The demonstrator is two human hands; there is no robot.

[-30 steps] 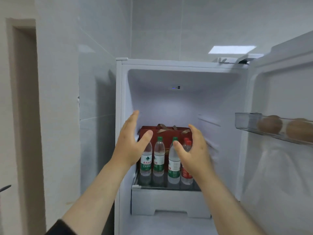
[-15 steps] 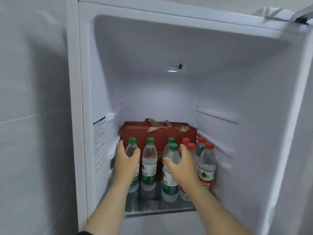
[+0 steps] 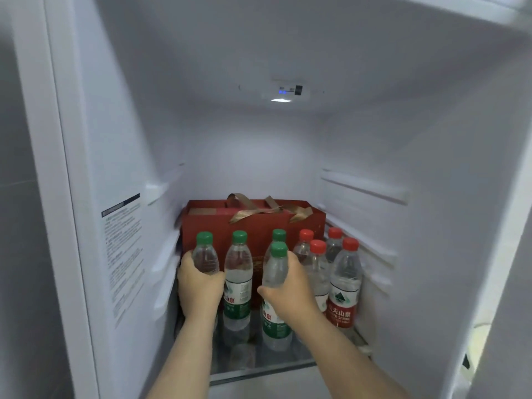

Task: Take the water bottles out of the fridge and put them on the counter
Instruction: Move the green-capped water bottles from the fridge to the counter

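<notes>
The head camera looks into the open white fridge (image 3: 121, 110), where both bare forearms reach in towards a group of water bottles on the clear glass shelf (image 3: 259, 367).

The left hand (image 3: 200, 286) grasps the leftmost clear plastic green-capped bottle (image 3: 205, 254), its fingers curled round the body just below the shoulder, close to the fridge's left wall. The bottle stands upright, and its lower part is hidden behind the hand and wrist.

The right hand (image 3: 288, 292) grips the nearest green-capped bottle (image 3: 275, 269) at the front of the group, with the thumb on its left side and the fingers wrapped round its right. It too is upright, and its green and white label shows below the hand.

Between the two held bottles stands a third green-capped bottle (image 3: 238, 277), which neither hand touches. A fourth green cap (image 3: 279, 234) shows just behind the bottle in the right hand.

To the right, four clear red-capped bottles (image 3: 345, 280) cluster near the right wall; the nearest carries a red label. Every bottle in view is inside the fridge.

Behind them all, at the far side of the shelf, sits a dark red cardboard gift box (image 3: 253, 217) with gold ribbon handles lying across its top. A small white lamp (image 3: 281, 100) glows in the fridge ceiling, and a printed white sticker (image 3: 123, 254) — its text too blurred to read — is on the left inner wall.
</notes>
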